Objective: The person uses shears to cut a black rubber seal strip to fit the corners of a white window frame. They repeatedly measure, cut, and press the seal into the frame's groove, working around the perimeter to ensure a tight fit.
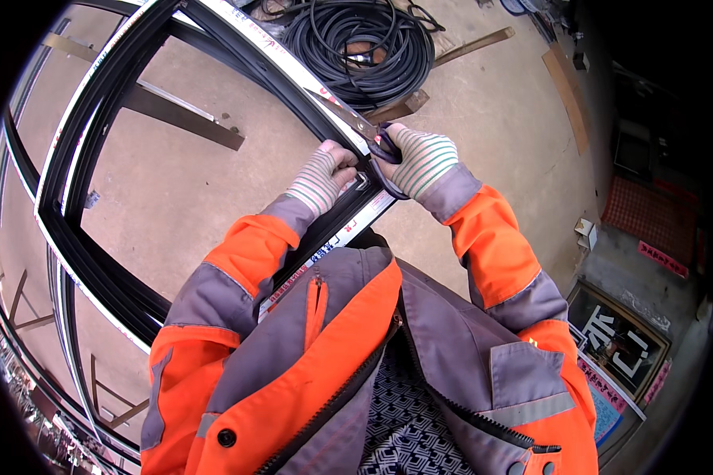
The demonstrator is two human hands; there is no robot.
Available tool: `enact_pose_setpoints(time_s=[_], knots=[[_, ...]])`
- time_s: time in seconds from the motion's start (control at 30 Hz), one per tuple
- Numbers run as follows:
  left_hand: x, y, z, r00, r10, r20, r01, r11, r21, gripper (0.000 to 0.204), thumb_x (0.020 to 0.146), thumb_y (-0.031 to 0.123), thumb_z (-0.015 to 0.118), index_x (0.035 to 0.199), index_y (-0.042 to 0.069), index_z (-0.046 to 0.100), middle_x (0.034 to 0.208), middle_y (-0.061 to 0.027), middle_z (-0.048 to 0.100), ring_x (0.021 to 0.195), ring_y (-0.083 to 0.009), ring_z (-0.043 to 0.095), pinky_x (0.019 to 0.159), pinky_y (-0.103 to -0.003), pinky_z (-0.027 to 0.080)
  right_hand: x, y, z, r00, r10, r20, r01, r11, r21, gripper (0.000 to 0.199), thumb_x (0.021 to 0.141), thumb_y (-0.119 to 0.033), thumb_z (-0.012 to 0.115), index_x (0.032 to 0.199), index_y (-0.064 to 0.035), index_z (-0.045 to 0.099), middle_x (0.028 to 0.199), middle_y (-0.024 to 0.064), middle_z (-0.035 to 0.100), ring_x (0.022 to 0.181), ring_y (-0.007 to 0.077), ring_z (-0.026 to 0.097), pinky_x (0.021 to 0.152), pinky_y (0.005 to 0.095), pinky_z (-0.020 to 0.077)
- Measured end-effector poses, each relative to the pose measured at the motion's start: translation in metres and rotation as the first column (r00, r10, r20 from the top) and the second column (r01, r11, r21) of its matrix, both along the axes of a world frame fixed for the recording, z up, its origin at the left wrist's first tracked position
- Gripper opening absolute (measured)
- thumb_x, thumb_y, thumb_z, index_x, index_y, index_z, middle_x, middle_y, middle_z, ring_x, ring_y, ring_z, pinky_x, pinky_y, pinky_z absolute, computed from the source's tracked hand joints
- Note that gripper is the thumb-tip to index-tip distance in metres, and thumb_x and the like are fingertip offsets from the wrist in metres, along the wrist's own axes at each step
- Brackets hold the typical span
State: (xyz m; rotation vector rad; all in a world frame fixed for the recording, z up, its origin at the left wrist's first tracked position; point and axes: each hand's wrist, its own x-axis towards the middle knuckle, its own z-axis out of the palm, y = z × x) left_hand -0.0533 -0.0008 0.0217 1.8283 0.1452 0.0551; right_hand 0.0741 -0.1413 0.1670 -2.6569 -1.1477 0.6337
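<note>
A large black rectangular frame point(123, 289) with printed white film along its edges stretches out in front of me. At its right corner my left hand point(317, 180), in a striped fingerless glove, has its fingers curled in a pinch against the black inner edge. What lies between those fingertips is hidden. Just to the right, my right hand point(426, 158), gloved alike, grips a pair of scissors point(384, 146) by the dark handles. The blades point up and left, lying over the film on the frame's far side. Whether they are parted cannot be made out.
Beyond the frame lies a coil of black rubber strip point(313, 55) on the concrete floor, with wooden pieces point(475, 45) beside it. A metal bar point(186, 119) crosses the frame's opening. More frames stand at left. At right are a small white box point(585, 235) and a dark framed panel point(650, 348).
</note>
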Motion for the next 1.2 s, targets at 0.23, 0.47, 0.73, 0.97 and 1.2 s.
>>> enact_pose_setpoints(time_s=[0.23, 0.47, 0.73, 0.97, 1.2], knots=[[-0.002, 0.021, 0.022, 0.942, 0.315, -0.12, -0.337, 0.887, -0.316, 0.017, 0.092, 0.0, 0.063, 0.109, 0.0, 0.059, 0.105, -0.0079, 0.061, 0.092, -0.0165, 0.062, 0.085, -0.029, 0.053, 0.022, 0.056, 0.005, 0.988, -0.136, 0.079, 0.117, 0.971, 0.208, 0.04, 0.087, -0.043, 0.069, 0.105, -0.007, 0.066, 0.09, 0.0142, 0.073, 0.086, 0.032, 0.071, 0.077, 0.0393, 0.0562], [-0.006, 0.025, 0.018, 0.887, 0.387, -0.253, -0.462, 0.751, -0.471, 0.015, 0.095, 0.002, 0.061, 0.108, -0.004, 0.058, 0.098, -0.0084, 0.068, 0.09, -0.0132, 0.064, 0.084, -0.027, 0.052, -0.01, 0.038, -0.004, 0.924, -0.38, 0.045, 0.307, 0.806, 0.506, 0.02, 0.09, -0.02, 0.071, 0.095, -0.0028, 0.063, 0.073, 0.0104, 0.067, 0.065, 0.0153, 0.065, 0.065, 0.029, 0.0521], [0.0, 0.021, 0.012, 0.877, 0.398, -0.27, -0.48, 0.686, -0.548, 0.016, 0.096, 0.005, 0.061, 0.11, -0.004, 0.059, 0.096, -0.0084, 0.068, 0.09, -0.0136, 0.065, 0.086, -0.027, 0.052, -0.074, -0.021, -0.031, 0.663, -0.452, -0.597, 0.593, 0.803, 0.051, 0.042, 0.092, -0.038, 0.068, 0.098, 0.0035, 0.067, 0.075, 0.0056, 0.063, 0.068, 0.0124, 0.058, 0.063, 0.0299, 0.0488], [0.0, 0.025, 0.029, 0.869, 0.392, -0.303, -0.495, 0.687, -0.531, 0.017, 0.095, 0.005, 0.064, 0.108, -0.004, 0.062, 0.093, -0.0079, 0.069, 0.086, -0.0135, 0.065, 0.083, -0.027, 0.053, -0.082, -0.036, -0.045, 0.769, -0.388, -0.508, 0.403, 0.911, -0.087, 0.037, 0.095, -0.033, 0.067, 0.084, 0.0014, 0.062, 0.068, 0.0034, 0.058, 0.066, 0.0076, 0.048, 0.058, 0.0304, 0.0449], [0.0, 0.035, 0.031, 0.87, 0.372, -0.324, -0.492, 0.696, -0.522, 0.018, 0.095, 0.008, 0.065, 0.11, -0.002, 0.064, 0.097, -0.0081, 0.07, 0.09, -0.0139, 0.066, 0.086, -0.028, 0.053, -0.079, -0.021, -0.033, 0.746, -0.403, -0.531, 0.395, 0.909, -0.135, 0.043, 0.092, -0.043, 0.067, 0.085, -0.0006, 0.062, 0.069, 0.0069, 0.058, 0.068, 0.0162, 0.052, 0.061, 0.0336, 0.0451]])
